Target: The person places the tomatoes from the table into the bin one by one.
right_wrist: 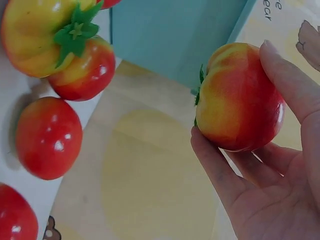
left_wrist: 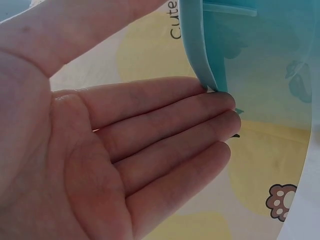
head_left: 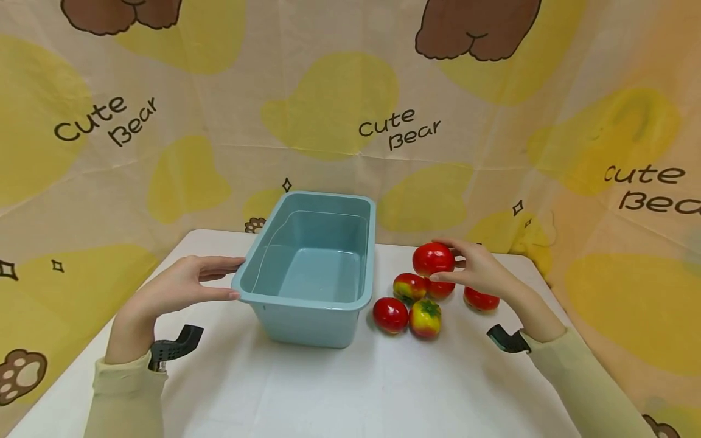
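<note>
While the right hand (head_left: 479, 267) grasps a glossy red tomato (head_left: 432, 260) between its thumb and fingers, the left hand (head_left: 177, 283) meets the left side of a pale blue tub (head_left: 306, 325), its fingers straight and curled round nothing, the tips touching the rim; the held tomato is to the right of the tub, above the white bench (head_left: 263, 389), and the right wrist view shows its yellow-flushed, green-leafed end turned away from the palm; five other tomatoes (head_left: 425, 319) rest on the bench, four in a close group just right of the tub, the fifth farther right, near the right hand; the shiny skin looks slippery, so a hold round the widest part, firm but not squeezing, with no pull on the leaves, should serve best; a straight rise, well clear of the neighbours, seems safest, since a sideways nudge could set round fruit rolling; light pressure from the left fingertips would probably steady the tub without tipping it.
</note>
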`<state>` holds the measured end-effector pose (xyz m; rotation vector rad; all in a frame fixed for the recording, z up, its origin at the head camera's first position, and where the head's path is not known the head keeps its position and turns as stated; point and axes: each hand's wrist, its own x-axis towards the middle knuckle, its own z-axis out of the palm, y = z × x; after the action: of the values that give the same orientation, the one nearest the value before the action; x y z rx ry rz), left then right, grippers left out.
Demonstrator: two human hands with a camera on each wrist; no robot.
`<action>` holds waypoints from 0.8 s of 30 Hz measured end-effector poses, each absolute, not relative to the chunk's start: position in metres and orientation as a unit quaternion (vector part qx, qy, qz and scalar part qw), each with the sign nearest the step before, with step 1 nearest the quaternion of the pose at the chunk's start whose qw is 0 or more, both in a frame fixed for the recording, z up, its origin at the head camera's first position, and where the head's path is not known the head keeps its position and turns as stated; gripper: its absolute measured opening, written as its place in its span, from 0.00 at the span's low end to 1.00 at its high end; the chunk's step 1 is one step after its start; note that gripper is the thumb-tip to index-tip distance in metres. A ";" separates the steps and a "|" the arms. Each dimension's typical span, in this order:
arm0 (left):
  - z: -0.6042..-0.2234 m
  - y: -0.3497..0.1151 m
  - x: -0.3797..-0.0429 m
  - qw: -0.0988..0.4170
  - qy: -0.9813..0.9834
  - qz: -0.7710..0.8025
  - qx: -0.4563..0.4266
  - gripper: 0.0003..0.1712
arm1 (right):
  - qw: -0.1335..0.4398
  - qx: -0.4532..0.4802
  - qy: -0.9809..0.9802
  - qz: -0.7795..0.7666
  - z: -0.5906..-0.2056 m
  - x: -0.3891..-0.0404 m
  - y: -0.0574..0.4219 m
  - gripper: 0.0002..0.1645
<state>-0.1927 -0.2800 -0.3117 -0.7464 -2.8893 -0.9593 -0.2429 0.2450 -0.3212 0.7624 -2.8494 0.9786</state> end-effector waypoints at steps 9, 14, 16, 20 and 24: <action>-0.309 -0.280 -0.191 0.006 -0.923 -0.304 -0.236 0.37 | 0.017 0.264 -0.909 0.322 -0.314 -0.253 0.233 0.46; -0.309 -0.279 -0.191 0.009 -0.923 -0.304 -0.237 0.38 | 0.029 0.273 -0.909 0.314 -0.310 -0.257 0.228 0.44; -0.310 -0.279 -0.191 0.009 -0.922 -0.305 -0.236 0.38 | 0.030 0.278 -0.909 0.311 -0.308 -0.260 0.225 0.44; -0.311 -0.279 -0.191 0.008 -0.922 -0.307 -0.236 0.38 | 0.025 0.278 -0.909 0.308 -0.304 -0.263 0.222 0.44; -0.311 -0.279 -0.191 0.009 -0.921 -0.310 -0.237 0.38 | 0.016 0.279 -0.911 0.304 -0.298 -0.266 0.219 0.44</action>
<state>-0.1906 -0.2787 -0.3109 -0.7408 -2.8766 -0.9691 -0.2658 0.2193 -0.2981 0.8672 -2.8323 0.9444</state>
